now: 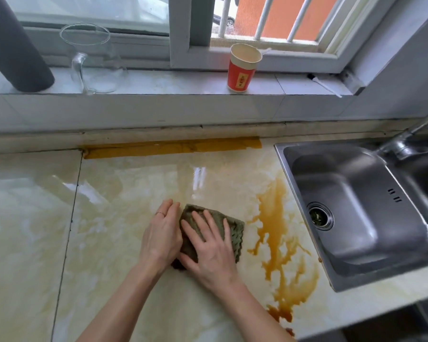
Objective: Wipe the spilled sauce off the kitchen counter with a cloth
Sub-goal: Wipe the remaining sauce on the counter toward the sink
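A folded grey-green cloth [234, 230] lies on the glossy cream counter [109, 218], near its middle. My right hand [209, 248] presses flat on top of the cloth with fingers spread. My left hand [162, 233] rests against the cloth's left edge, fingers straight, a ring on one finger. An orange-brown sauce spill [277, 243] spreads just right of the cloth, running from near the sink's corner down to the counter's front edge. The cloth's right edge sits a short way from the spill.
A steel sink [361, 208] with a tap [405, 141] is set into the counter at the right. On the window sill stand a red paper cup [242, 70], a glass jug [92, 60] and a dark cylinder [17, 45]. Yellow tape [171, 146] runs along the back edge.
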`<state>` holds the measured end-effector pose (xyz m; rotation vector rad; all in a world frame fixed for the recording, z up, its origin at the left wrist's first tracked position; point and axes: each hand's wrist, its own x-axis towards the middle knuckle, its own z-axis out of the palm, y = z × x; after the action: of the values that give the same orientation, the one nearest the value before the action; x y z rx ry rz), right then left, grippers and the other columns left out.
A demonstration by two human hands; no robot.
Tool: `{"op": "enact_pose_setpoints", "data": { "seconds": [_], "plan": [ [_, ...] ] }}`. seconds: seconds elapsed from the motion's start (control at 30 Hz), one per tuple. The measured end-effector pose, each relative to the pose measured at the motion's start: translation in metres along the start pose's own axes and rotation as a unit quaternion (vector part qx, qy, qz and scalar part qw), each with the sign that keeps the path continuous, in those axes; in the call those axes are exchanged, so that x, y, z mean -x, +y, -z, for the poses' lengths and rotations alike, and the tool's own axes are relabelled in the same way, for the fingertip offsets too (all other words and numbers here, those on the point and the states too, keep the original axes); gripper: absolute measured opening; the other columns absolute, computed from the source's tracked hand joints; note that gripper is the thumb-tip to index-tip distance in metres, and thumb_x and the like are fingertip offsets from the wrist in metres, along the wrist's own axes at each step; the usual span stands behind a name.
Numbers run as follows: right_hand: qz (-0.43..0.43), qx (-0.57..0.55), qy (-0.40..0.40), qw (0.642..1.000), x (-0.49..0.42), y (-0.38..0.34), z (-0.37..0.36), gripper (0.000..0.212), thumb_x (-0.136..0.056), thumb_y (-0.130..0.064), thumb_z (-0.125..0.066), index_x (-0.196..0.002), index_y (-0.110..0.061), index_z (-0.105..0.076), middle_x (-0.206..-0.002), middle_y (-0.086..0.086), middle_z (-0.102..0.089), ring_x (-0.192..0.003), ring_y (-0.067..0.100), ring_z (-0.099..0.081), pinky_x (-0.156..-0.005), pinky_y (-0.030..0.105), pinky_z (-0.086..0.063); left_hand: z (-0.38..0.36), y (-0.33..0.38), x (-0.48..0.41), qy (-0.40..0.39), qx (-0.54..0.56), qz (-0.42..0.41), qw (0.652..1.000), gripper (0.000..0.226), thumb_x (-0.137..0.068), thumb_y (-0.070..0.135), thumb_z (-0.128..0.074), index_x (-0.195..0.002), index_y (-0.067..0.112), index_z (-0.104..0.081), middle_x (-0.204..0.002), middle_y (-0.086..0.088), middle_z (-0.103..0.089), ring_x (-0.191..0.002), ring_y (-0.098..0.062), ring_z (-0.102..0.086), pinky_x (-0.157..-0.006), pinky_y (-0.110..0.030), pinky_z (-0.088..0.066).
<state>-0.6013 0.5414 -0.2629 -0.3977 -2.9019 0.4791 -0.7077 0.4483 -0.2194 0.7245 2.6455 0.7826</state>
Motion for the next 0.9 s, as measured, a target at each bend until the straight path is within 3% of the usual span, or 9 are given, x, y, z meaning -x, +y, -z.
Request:
{"op": "enact_pose_setpoints", "data": {
  "seconds": [0.17,0.27,0.4,0.47,0.57,0.67,0.83,0.9],
  "plan": [
    [-0.099,-0.036,0.064,0.992,-0.007,0.046,0.008,0.046,-0.094,-0.042,-0.041,-0.135,-0.029,-0.057,-0.147,-0.001,-0.048,-0.141,0.022,-0.035,-0.113,0.059,-0.025,0.005,-0.008,0.015,-0.008,-0.015,-0.015,1.0,0.053,-0.089,0.002,-0.042,-0.141,0.009,-0.039,-0.151,-0.008,-0.03,-0.137,-0.024,-0.033,-0.109,-0.032,-0.032],
    [-0.147,-0.072,0.097,0.982,-0.003,0.026,0.003,0.045,-0.092,-0.031,-0.04,-0.13,-0.022,-0.061,-0.143,0.003,-0.052,-0.138,0.026,-0.04,-0.112,0.058,-0.028,0.006,-0.013,0.025,-0.007,-0.013,-0.017,1.0,0.052,-0.089,0.002,-0.043,-0.14,0.009,-0.04,-0.151,-0.008,-0.032,-0.137,-0.025,-0.034,-0.107,-0.033,-0.033],
    [-0.012,-0.091,0.05,0.994,0.038,0.001,-0.006,0.042,-0.094,-0.019,-0.043,-0.132,-0.02,-0.06,-0.144,0.003,-0.051,-0.14,0.023,-0.038,-0.115,0.048,-0.024,0.002,-0.011,0.034,-0.018,-0.007,-0.029,0.999,0.051,-0.089,0.003,-0.043,-0.139,0.008,-0.041,-0.15,-0.009,-0.033,-0.135,-0.026,-0.037,-0.105,-0.034,-0.036],
    [0.01,-0.099,0.033,0.994,0.044,0.02,-0.001,0.041,-0.096,-0.017,-0.043,-0.134,-0.021,-0.059,-0.146,0.001,-0.049,-0.142,0.019,-0.034,-0.117,0.045,-0.022,0.002,-0.01,0.04,-0.028,-0.009,-0.04,0.999,0.051,-0.089,0.002,-0.041,-0.14,0.008,-0.039,-0.15,-0.008,-0.032,-0.135,-0.026,-0.036,-0.105,-0.034,-0.036],
    [-0.094,-0.103,0.071,0.988,0.035,0.037,0.005,0.043,-0.091,-0.011,-0.052,-0.133,-0.019,-0.06,-0.145,0.003,-0.05,-0.14,0.021,-0.037,-0.115,0.054,-0.027,0.006,-0.012,0.047,-0.039,-0.018,-0.047,0.998,0.055,-0.087,0.0,-0.04,-0.142,0.008,-0.036,-0.152,-0.009,-0.029,-0.137,-0.026,-0.032,-0.107,-0.034,-0.033],
    [-0.167,-0.094,0.095,0.977,0.035,0.01,0.001,0.045,-0.09,-0.008,-0.059,-0.134,-0.018,-0.059,-0.146,0.005,-0.048,-0.141,0.025,-0.035,-0.115,0.058,-0.024,0.009,-0.017,0.052,-0.043,-0.024,-0.044,0.998,0.057,-0.087,0.0,-0.04,-0.142,0.008,-0.035,-0.153,-0.009,-0.027,-0.138,-0.026,-0.031,-0.107,-0.033,-0.033],
    [-0.004,-0.104,0.026,0.994,0.079,-0.029,-0.009,0.044,-0.094,-0.021,-0.048,-0.138,-0.024,-0.053,-0.149,-0.001,-0.045,-0.144,0.018,-0.029,-0.118,0.047,-0.016,0.0,-0.014,0.059,-0.057,-0.007,-0.048,0.997,0.05,-0.091,0.007,-0.04,-0.141,0.01,-0.038,-0.152,-0.01,-0.029,-0.137,-0.026,-0.033,-0.107,-0.034,-0.033],
    [0.013,-0.097,0.018,0.995,0.08,-0.012,-0.003,0.042,-0.095,-0.023,-0.045,-0.137,-0.024,-0.055,-0.148,-0.002,-0.046,-0.144,0.016,-0.03,-0.117,0.046,-0.016,-0.001,-0.012,0.062,-0.059,-0.006,-0.054,0.997,0.051,-0.09,0.006,-0.04,-0.141,0.01,-0.037,-0.152,-0.009,-0.029,-0.137,-0.026,-0.033,-0.108,-0.034,-0.033]
  ]
}}
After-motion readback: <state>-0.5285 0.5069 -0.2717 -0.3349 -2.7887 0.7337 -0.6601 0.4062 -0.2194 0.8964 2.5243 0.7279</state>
